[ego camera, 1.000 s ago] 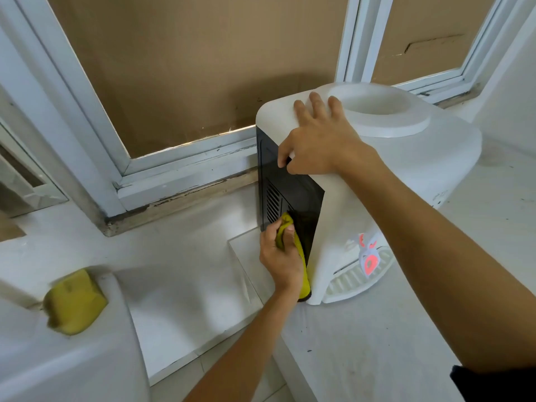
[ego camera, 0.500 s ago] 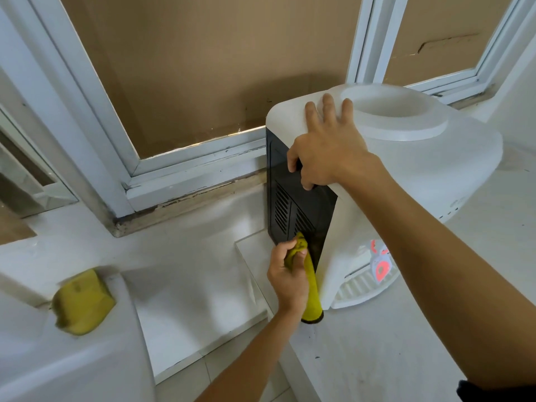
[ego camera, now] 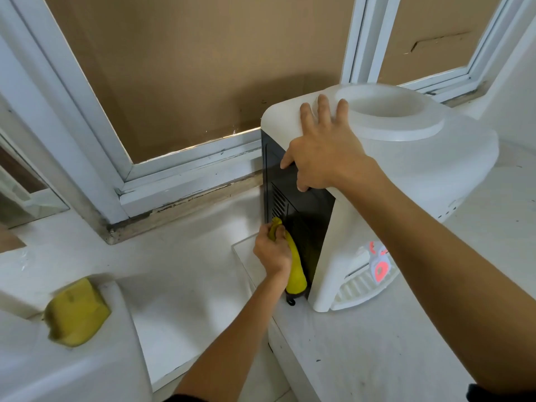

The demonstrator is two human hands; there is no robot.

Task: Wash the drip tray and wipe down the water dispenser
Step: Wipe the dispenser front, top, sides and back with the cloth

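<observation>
A white tabletop water dispenser [ego camera: 429,169] stands on a white counter, its black vented back panel [ego camera: 304,210] turned toward me. My left hand [ego camera: 272,250] grips a yellow cloth [ego camera: 294,271] and presses it against the lower part of that black panel. My right hand [ego camera: 322,152] rests on the dispenser's top corner, fingers spread over the white lid and thumb on the panel's upper edge. At the dispenser's foot the white slotted drip tray [ego camera: 362,288] sits under a red tap [ego camera: 378,262].
A yellow sponge [ego camera: 75,311] lies on a white rounded surface at lower left. White window frames [ego camera: 185,172] backed with brown cardboard run behind the counter [ego camera: 406,343]. A lower white ledge [ego camera: 188,271] lies left of the dispenser.
My left hand with the yellow cloth has shifted slightly lower and left along the black panel. My right hand stays on the dispenser's top corner.
</observation>
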